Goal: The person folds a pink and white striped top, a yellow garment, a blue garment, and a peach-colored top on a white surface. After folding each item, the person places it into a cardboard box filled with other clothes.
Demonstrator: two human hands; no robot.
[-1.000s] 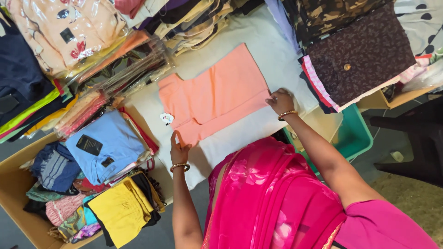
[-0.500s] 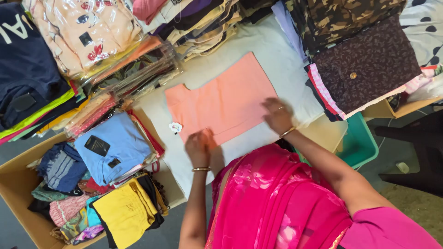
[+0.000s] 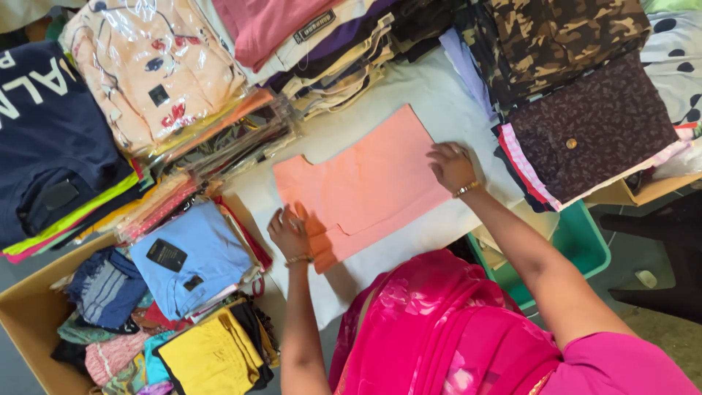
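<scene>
A salmon-pink garment (image 3: pixel 365 186) lies flat on a white cloth (image 3: pixel 431 102) covering the table. My left hand (image 3: pixel 290 232) presses on its lower left edge, fingers apart. My right hand (image 3: pixel 451 167) rests flat on its right edge, a bangle at the wrist. Neither hand grips anything. My pink sleeve and drape fill the lower right of the view.
Stacks of folded clothes ring the cloth: a wrapped peach pile (image 3: pixel 157 69), navy shirts (image 3: pixel 51 139), camouflage fabric (image 3: pixel 563 36), a dark maroon piece (image 3: pixel 596 128). A cardboard box (image 3: pixel 29 333) at the left holds blue (image 3: pixel 194 256) and yellow (image 3: pixel 212 358) garments. A green tub (image 3: pixel 581 256) sits at the right.
My left hand slid up and left along the garment's lower edge. My right hand moved onto its right edge. The garment now lies smoother and flatter.
</scene>
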